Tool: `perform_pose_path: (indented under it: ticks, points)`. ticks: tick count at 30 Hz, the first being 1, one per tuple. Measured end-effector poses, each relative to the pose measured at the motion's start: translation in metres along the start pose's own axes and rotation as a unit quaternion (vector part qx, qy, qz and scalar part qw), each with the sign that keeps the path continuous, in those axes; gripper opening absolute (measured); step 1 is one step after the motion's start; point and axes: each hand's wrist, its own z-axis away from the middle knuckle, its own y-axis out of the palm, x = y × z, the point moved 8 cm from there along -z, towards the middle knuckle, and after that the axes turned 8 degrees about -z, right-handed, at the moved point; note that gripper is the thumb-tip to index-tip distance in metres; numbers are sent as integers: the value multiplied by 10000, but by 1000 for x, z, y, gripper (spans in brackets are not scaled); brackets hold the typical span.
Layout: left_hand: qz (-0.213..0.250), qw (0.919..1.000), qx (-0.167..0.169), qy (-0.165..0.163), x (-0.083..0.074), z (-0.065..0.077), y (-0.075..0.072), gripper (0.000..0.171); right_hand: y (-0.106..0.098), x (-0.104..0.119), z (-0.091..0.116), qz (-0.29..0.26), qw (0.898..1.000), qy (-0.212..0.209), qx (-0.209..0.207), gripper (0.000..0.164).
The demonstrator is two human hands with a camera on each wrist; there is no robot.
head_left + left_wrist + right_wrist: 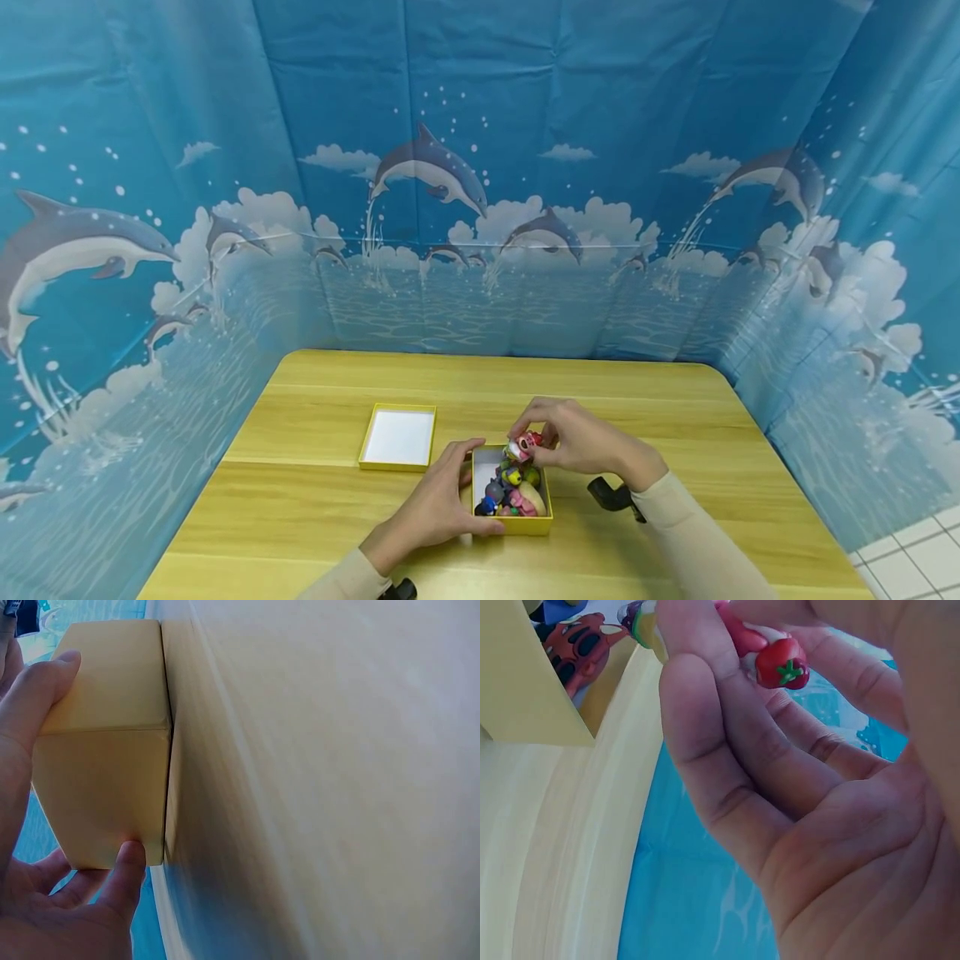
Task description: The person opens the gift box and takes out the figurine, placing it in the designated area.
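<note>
A small yellow box point(527, 527) stands on the table with several colourful toy figurines point(511, 477) heaped in it. My left hand point(442, 498) grips the box at its left side, thumb at the front wall and fingers toward the far corner. In the left wrist view, the fingertips press on the plain walls of the box point(101, 787). Over the far right part of the box, my right hand point(577, 435) pinches a red and white toy figurine point(524, 446). Close up, a red strawberry-like piece with a green star-shaped top point(784, 664) shows on this figurine; fingers hide much of the rest.
A shallow yellow-edged box lid point(399, 435) with a white inside lies left of the box. The wooden table point(315, 508) ends at a blue dolphin-print curtain point(480, 308) at the back and sides. Dark wrist mounts point(611, 493) sit below the wrists.
</note>
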Motion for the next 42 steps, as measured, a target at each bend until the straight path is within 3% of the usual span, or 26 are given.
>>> perform_pose_path:
  ticks: [18, 24, 30, 35, 42]
  points:
    - [50, 10000, 7, 21, 1, 0, 1, 131, -11, -17, 7, -108, 9994, 232, -228, 27]
    - [85, 10000, 21, 11, 2, -1, 2, 131, -12, -19, 9, -144, 9988, 336, -333, 20]
    - [8, 10000, 7, 11, 3, 0, 2, 132, -16, -16, 9, -61, 9982, 178, -562, 13]
    - [34, 10000, 18, 20, 3, 0, 3, 132, -21, -20, 9, 83, 9968, 171, -775, 23]
    - [6, 10000, 41, 6, 4, -1, 3, 131, -30, -32, 10, 220, 9919, 535, -1132, 34]
